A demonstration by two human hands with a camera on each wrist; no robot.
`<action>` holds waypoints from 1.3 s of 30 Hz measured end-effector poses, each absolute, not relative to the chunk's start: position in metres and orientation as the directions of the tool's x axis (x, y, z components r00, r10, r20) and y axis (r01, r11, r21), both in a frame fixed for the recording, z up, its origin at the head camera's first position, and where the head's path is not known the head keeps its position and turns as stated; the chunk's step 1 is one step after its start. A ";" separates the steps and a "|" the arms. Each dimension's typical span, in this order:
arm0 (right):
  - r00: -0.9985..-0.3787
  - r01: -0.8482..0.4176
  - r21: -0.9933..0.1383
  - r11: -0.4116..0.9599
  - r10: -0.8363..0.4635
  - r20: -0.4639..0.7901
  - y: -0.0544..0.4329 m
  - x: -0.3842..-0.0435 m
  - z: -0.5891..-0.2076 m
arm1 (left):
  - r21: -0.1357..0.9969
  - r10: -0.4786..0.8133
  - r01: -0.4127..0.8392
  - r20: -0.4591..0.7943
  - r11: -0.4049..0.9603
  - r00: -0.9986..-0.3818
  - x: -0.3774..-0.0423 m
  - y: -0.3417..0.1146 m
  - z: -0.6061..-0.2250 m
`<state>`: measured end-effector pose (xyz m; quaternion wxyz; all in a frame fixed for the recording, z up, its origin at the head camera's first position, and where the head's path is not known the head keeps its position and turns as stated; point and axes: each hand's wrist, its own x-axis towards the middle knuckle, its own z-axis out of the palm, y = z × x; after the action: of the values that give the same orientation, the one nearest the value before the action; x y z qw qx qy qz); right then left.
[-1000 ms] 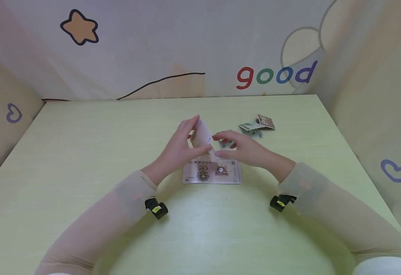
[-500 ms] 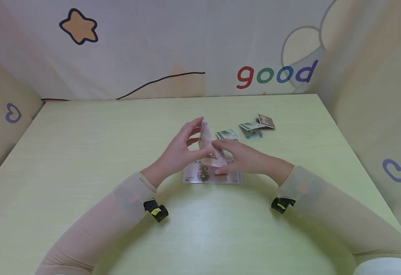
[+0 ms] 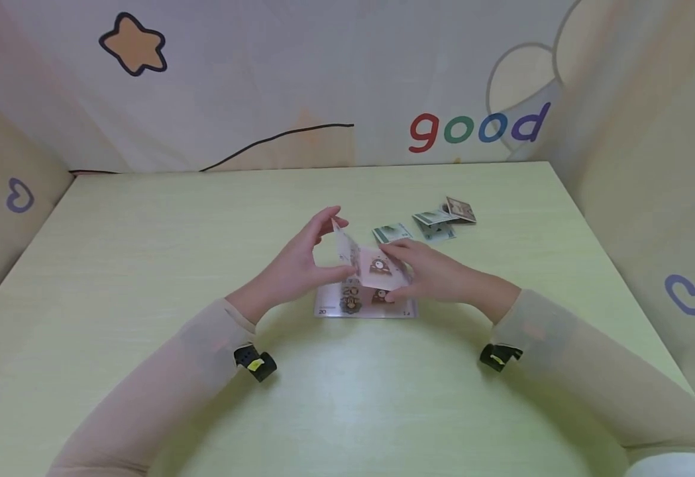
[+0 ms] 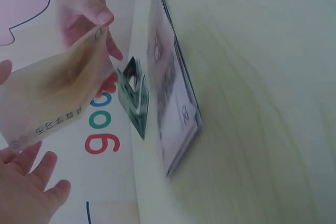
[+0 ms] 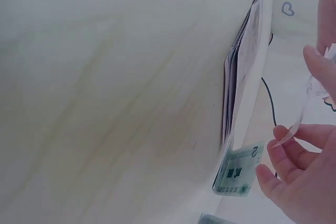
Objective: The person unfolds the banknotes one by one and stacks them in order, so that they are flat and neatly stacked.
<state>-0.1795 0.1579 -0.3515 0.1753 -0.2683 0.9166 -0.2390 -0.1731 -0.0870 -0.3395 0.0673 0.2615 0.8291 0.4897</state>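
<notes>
In the head view, above the note stack (image 3: 360, 309) on the desk (image 3: 204, 252), the right hand (image 3: 436, 270) pinches a creased note (image 3: 378, 266); the left hand (image 3: 293, 270) is spread around its other end. In the left wrist view, the creased note hangs clear of the stack. In the right wrist view, a green note (image 5: 239, 174) sits beside the stack.

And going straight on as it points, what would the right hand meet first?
Likely the left hand, past the pale pink paper banknote the right hand holds; depth is unclear.
</notes>
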 end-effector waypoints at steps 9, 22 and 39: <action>-0.796 -0.435 -0.495 0.752 -0.579 -0.179 0.159 -0.180 -0.354 | 0.724 0.532 0.392 0.042 0.567 -0.846 -0.174 -0.100 -0.347; -0.807 -0.422 -0.505 0.753 -0.566 -0.168 0.160 -0.177 -0.350 | 0.402 0.569 0.529 0.024 0.747 -0.822 -0.176 -0.108 -0.355; -0.817 -0.383 -0.542 0.748 -0.548 -0.179 0.159 -0.171 -0.345 | 0.257 0.633 0.619 0.035 0.742 -0.773 -0.173 -0.104 -0.358</action>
<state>-0.1707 0.1588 -0.3447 0.1659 -0.2528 0.9201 -0.2488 -0.1733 -0.1045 -0.3584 0.0273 0.3356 0.9329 0.1278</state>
